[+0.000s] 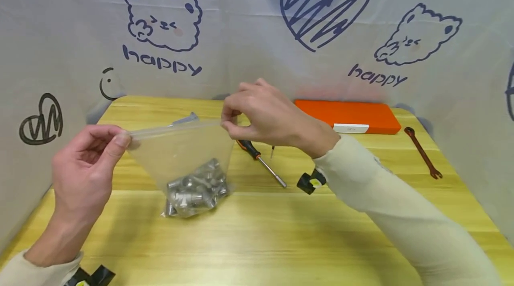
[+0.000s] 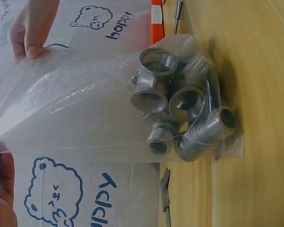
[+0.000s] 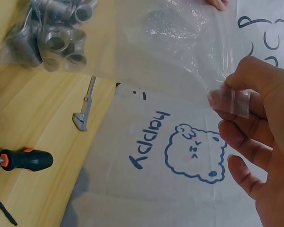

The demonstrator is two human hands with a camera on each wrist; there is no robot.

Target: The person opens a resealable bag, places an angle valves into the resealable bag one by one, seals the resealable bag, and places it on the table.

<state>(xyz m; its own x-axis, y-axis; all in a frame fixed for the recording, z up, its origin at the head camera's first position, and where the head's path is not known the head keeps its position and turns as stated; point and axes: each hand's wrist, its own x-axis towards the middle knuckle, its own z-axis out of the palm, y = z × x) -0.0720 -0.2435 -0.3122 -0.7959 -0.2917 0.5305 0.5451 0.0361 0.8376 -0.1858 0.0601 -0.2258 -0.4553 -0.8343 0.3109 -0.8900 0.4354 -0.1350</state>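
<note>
A clear zip bag [image 1: 180,147] hangs between both hands, its top edge stretched nearly straight. Several silvery threaded pipe fittings [image 2: 187,104] are bunched in its lower end, close over the table. My left hand [image 1: 86,165] pinches the top left corner between thumb and forefinger. At the other top corner, my right hand [image 1: 269,114] pinches the zip strip; in the right wrist view thumb and forefinger of that right hand [image 3: 265,109] hold the corner, the other fingers bent loosely.
Behind the bag lies a grey adjustable wrench [image 3: 85,104]. A black and orange screwdriver [image 1: 257,155] and a smaller thin screwdriver [image 3: 5,213] lie near the right hand. An orange case [image 1: 349,114] stands at the back right, with a dark red wrench [image 1: 423,153] beside it.
</note>
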